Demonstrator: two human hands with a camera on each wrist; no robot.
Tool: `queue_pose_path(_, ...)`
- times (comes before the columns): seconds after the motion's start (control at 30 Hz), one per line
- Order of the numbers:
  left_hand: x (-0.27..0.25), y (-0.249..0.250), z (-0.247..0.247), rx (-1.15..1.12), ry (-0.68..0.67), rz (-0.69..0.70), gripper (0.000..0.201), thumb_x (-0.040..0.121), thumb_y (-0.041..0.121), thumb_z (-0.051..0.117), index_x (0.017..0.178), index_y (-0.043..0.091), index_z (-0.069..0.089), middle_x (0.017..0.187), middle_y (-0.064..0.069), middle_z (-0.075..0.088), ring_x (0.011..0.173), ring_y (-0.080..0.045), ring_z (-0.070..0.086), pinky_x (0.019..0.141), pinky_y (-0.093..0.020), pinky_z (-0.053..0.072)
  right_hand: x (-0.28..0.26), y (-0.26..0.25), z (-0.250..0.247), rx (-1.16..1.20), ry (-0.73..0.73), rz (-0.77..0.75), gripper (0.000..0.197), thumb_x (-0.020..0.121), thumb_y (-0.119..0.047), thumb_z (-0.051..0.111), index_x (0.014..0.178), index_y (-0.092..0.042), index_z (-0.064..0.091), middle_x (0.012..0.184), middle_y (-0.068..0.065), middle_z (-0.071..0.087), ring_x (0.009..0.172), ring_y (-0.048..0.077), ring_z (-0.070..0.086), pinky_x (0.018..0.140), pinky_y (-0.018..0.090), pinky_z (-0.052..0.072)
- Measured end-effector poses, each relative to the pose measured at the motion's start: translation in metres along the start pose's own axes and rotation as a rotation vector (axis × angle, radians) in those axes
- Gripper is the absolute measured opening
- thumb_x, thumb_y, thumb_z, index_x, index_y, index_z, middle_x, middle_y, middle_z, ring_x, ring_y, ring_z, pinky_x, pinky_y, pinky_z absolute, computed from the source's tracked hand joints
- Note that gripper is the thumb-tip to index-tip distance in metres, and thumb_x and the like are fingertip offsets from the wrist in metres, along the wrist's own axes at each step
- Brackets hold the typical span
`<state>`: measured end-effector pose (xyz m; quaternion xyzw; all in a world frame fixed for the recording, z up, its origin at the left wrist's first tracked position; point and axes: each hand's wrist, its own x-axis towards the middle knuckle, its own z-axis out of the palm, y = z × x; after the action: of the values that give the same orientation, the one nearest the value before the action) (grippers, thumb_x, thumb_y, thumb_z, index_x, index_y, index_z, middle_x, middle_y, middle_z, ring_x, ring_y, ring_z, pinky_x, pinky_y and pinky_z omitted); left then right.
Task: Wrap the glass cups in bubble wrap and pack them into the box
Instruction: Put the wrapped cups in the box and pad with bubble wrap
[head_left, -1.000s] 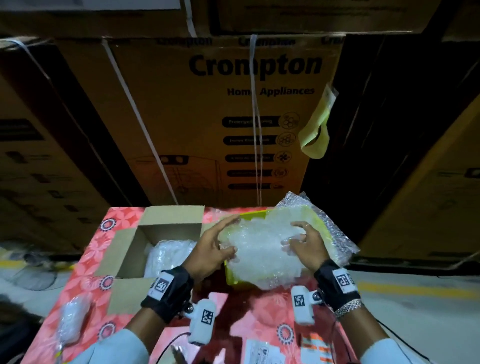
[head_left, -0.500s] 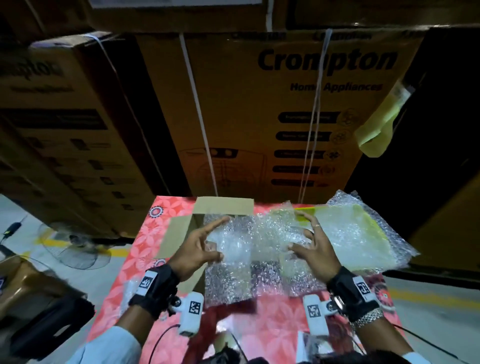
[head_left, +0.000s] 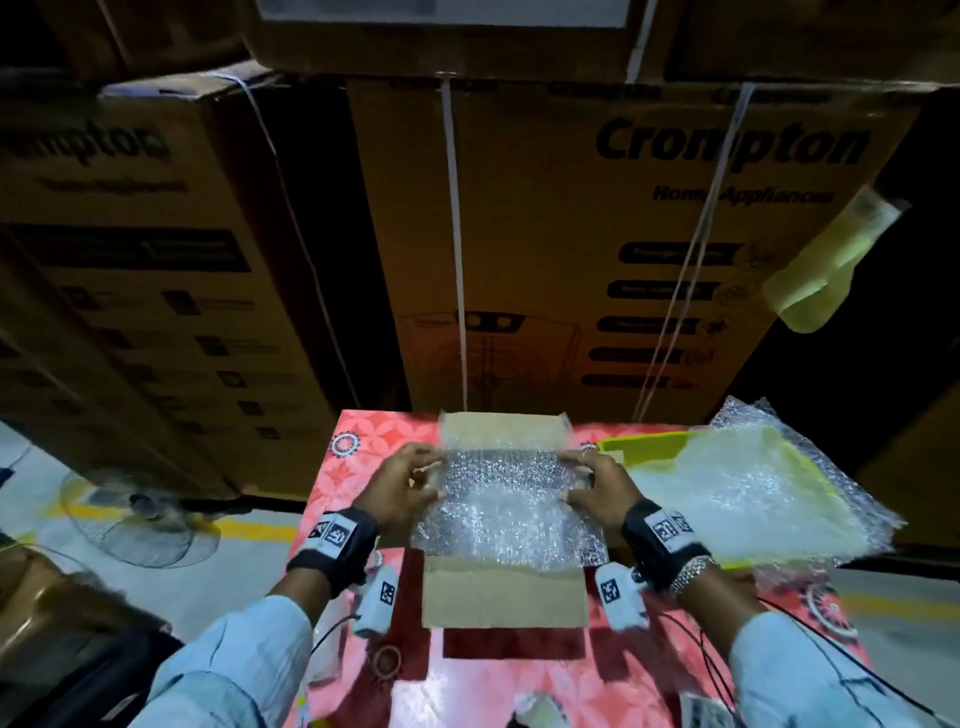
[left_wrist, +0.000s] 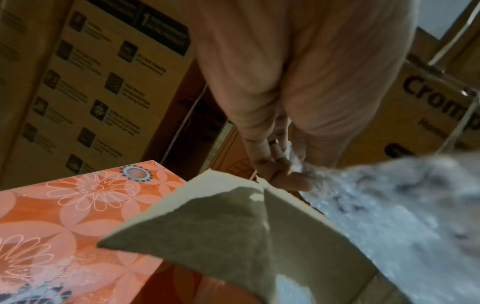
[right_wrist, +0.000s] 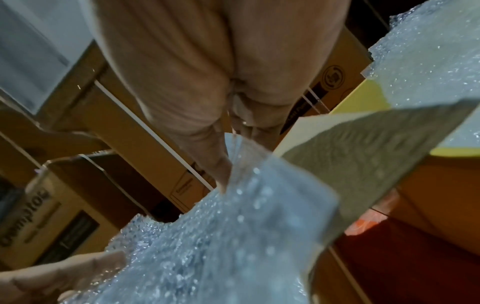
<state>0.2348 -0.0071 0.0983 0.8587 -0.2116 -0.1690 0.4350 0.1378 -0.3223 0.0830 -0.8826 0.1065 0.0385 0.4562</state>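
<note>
A table (head_left: 363, 452) covered with a red-orange cloth printed with white flower outlines and dark-ringed medallions is seen against stacked cartons. An open cardboard box (head_left: 504, 597) is set on the middle of it, flaps spread outward. Just to the right of the box, a yellow-green tray (head_left: 644, 444) is placed on the cloth, heaped with loose bubble wrap sheets (head_left: 769, 483) that overhang the table's right edge. Small pale items are seen on the cloth at the near edge, too blurred to identify. Thin black cables (head_left: 711, 660) are draped across the near right part.
</note>
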Motion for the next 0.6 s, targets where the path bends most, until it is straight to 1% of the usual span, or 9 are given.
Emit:
queue_pose_path(0.03, 0.002, -0.006, 0.001, -0.008, -0.024, -0.011, 0.054, 0.085, 0.001, 0.079, 0.131, 0.023, 0.062, 0.131, 0.011, 0.054, 0.112, -0.012, 0.061, 0.085, -0.014, 0.055, 0.005, -0.001, 0.005, -0.034, -0.015, 0.033, 0.066, 0.086, 0.008, 0.071, 0.142, -0.022, 0.055, 0.137, -0.011, 0.054, 0.112, 0.015, 0.065, 0.073, 0.018, 0.058)
queue_pose_path(0.07, 0.005, -0.011, 0.003, -0.005, -0.043, -0.014, 0.058, 0.085, -0.001, 0.079, 0.134, 0.023, 0.060, 0.133, 0.010, 0.052, 0.113, -0.015, 0.060, 0.083, -0.014, 0.055, 0.011, 0.000, 0.010, -0.059, -0.022, 0.061, 0.067, 0.085, 0.009, 0.072, 0.142, -0.022, 0.055, 0.137, -0.011, 0.054, 0.117, 0.016, 0.063, 0.078, 0.020, 0.059)
queue_pose_path(0.1, 0.008, -0.015, 0.005, 0.016, -0.063, -0.011, 0.062, 0.084, -0.002, 0.079, 0.137, 0.023, 0.058, 0.134, 0.009, 0.050, 0.112, -0.018, 0.061, 0.083, -0.017, 0.057, 0.017, 0.000, 0.014, -0.118, -0.020, 0.093, 0.066, 0.084, 0.009, 0.073, 0.141, -0.020, 0.056, 0.140, -0.008, 0.054, 0.124, 0.017, 0.059, 0.090, 0.026, 0.058)
queue_pose_path(0.17, 0.015, -0.020, 0.008, 0.095, -0.104, 0.011, 0.066, 0.085, -0.003, 0.078, 0.141, 0.023, 0.055, 0.137, 0.008, 0.045, 0.101, -0.020, 0.063, 0.079, -0.023, 0.061, 0.026, -0.003, 0.022, -0.276, -0.008, 0.134, 0.062, 0.084, 0.003, 0.076, 0.140, -0.015, 0.057, 0.140, 0.001, 0.054, 0.125, 0.023, 0.058, 0.102, 0.033, 0.053)
queue_pose_path(0.23, 0.022, -0.022, 0.014, 0.254, -0.130, 0.034, 0.069, 0.084, 0.001, 0.081, 0.144, 0.021, 0.054, 0.141, 0.006, 0.038, 0.085, -0.015, 0.061, 0.071, -0.013, 0.056, 0.031, -0.007, 0.029, -0.439, -0.028, 0.140, 0.056, 0.086, -0.004, 0.075, 0.138, -0.010, 0.057, 0.137, 0.008, 0.052, 0.118, 0.026, 0.059, 0.102, 0.035, 0.052)
queue_pose_path(0.3, 0.027, -0.022, 0.019, 0.361, -0.138, 0.033, 0.072, 0.083, 0.006, 0.084, 0.146, 0.018, 0.052, 0.139, 0.003, 0.034, 0.085, -0.011, 0.058, 0.066, -0.008, 0.051, 0.035, -0.010, 0.036, -0.581, -0.056, 0.126, 0.044, 0.090, -0.005, 0.070, 0.131, -0.006, 0.057, 0.136, 0.010, 0.050, 0.117, 0.028, 0.057, 0.101, 0.034, 0.049)
queue_pose_path(0.43, 0.032, -0.024, 0.030, 0.567, -0.129, 0.032, 0.064, 0.080, 0.011, 0.085, 0.138, 0.015, 0.057, 0.134, -0.001, 0.034, 0.085, -0.017, 0.060, 0.071, -0.023, 0.059, 0.039, -0.013, 0.044, -0.720, -0.091, 0.146, 0.032, 0.091, 0.000, 0.065, 0.123, -0.004, 0.062, 0.133, 0.015, 0.054, 0.114, 0.031, 0.061, 0.098, 0.034, 0.051)
queue_pose_path(0.53, 0.032, -0.027, 0.037, 0.709, -0.128, 0.012, 0.050, 0.078, 0.015, 0.086, 0.123, 0.014, 0.064, 0.134, -0.002, 0.034, 0.083, -0.015, 0.056, 0.066, -0.025, 0.060, 0.040, -0.017, 0.047, -0.773, -0.149, 0.186, 0.025, 0.093, 0.002, 0.063, 0.118, -0.002, 0.066, 0.121, 0.016, 0.064, 0.107, 0.030, 0.066, 0.094, 0.033, 0.055)
queue_pose_path(0.6, 0.033, -0.029, 0.040, 0.760, -0.117, -0.002, 0.052, 0.074, 0.020, 0.088, 0.120, 0.016, 0.065, 0.130, 0.000, 0.033, 0.086, -0.014, 0.054, 0.065, -0.026, 0.061, 0.042, -0.020, 0.050, -0.792, -0.192, 0.205, 0.024, 0.092, 0.001, 0.065, 0.116, -0.001, 0.066, 0.115, 0.016, 0.068, 0.102, 0.029, 0.069, 0.090, 0.034, 0.058)
